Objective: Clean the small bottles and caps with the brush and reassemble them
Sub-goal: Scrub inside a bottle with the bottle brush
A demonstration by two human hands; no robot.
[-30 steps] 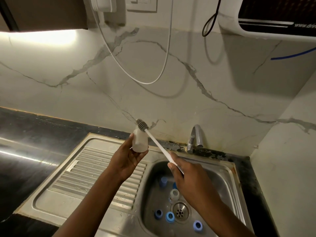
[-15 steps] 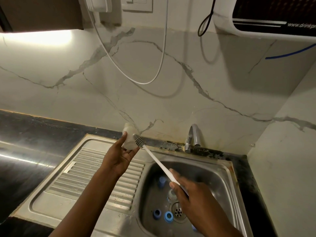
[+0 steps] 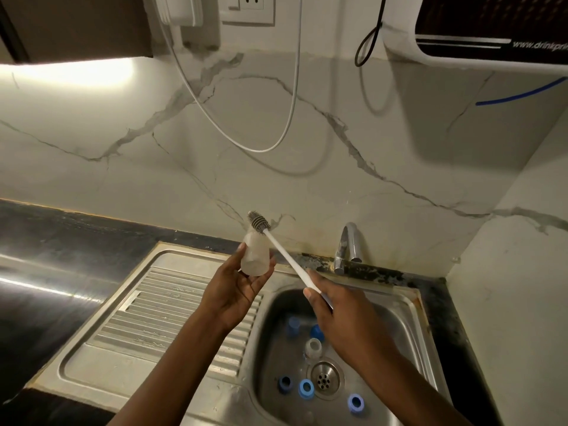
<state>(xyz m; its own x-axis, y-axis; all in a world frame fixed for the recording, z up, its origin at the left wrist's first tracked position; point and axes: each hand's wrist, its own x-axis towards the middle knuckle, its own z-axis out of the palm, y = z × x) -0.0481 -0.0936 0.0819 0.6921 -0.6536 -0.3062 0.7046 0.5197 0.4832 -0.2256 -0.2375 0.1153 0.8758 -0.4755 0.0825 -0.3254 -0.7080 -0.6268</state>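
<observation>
Over the steel sink [image 3: 129,361], we hold one small cloudy bottle [image 3: 255,256] upright in our left hand [image 3: 236,290], with fingers and thumb curled round its sides. Our right hand [image 3: 338,309] grips the low end of the white brush [image 3: 289,259] — its grey bristle head sits just above the bottle's top, out in the air. Down in the bowl by the drain [image 3: 324,378] lie another little clear bottle [image 3: 313,347] and five blue caps [image 3: 306,388] — three near the front and two farther back, partly hidden by our right arm.
</observation>
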